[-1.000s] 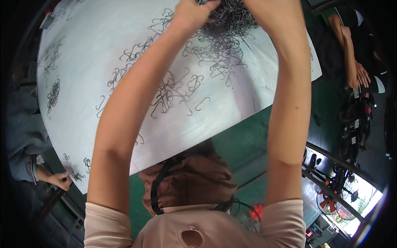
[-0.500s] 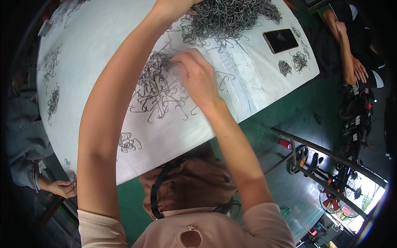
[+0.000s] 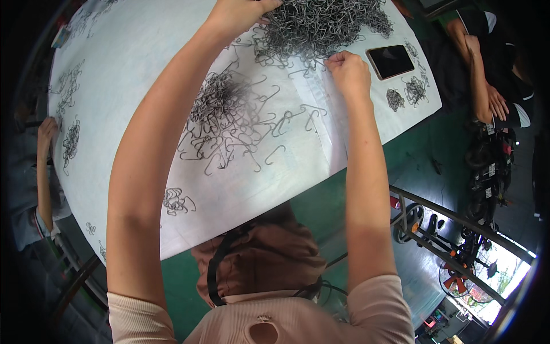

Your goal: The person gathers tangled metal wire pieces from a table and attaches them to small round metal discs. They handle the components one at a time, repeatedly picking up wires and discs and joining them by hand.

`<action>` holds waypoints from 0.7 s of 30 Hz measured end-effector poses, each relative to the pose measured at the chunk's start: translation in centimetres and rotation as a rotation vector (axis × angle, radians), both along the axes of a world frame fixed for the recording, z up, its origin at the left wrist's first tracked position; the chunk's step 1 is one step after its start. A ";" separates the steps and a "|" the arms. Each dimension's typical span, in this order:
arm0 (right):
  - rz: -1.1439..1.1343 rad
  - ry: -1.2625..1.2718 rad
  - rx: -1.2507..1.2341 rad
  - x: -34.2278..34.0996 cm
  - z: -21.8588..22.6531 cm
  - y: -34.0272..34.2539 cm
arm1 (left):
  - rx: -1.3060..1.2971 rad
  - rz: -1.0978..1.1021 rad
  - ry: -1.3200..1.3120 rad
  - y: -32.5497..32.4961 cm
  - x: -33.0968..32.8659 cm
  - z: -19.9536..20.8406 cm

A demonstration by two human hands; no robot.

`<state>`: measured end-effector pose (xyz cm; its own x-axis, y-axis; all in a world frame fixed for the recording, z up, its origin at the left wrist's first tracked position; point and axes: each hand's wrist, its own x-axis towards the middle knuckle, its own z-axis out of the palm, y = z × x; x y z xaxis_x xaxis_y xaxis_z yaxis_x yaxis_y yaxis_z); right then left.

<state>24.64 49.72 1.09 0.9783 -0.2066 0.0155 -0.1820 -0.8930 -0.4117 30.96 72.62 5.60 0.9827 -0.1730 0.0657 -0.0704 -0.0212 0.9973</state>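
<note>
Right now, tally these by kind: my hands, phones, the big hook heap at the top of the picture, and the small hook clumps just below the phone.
Hands, left hand and right hand: 2
Phone: 1
Big heap: 1
Small clumps: 2
Total: 6

A dark-screened phone [image 3: 391, 62] lies on the white tabletop [image 3: 126, 69], between one and two o'clock. Toward two o'clock is a person [image 3: 487, 92] in dark clothing. Green floor [image 3: 412, 155] shows at three; a metal rail [image 3: 458, 218] slants past between three and four, above an orange-bladed fan [image 3: 456, 282] at four.
</note>
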 end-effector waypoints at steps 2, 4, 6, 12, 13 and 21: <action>0.024 0.088 -0.089 0.4 0.7 0.3 | 0.032 -0.023 -0.024 0.3 0.2 -0.4; 0.050 0.170 -0.178 0.7 0.9 0.6 | 0.045 -0.021 -0.006 0.6 0.3 -0.7; 0.069 0.130 -0.232 0.3 0.4 0.5 | 0.070 -0.021 0.014 0.6 -0.1 -0.5; 0.090 -0.237 0.164 -4.1 0.0 0.3 | 0.145 0.078 0.054 1.0 -1.2 -1.3; 0.061 -0.256 0.291 -4.5 0.1 0.5 | 0.147 0.075 0.060 1.2 -0.7 -1.8; 0.399 -0.195 0.245 -2.6 -0.7 -0.2 | 0.538 0.230 -0.153 3.0 0.2 -4.8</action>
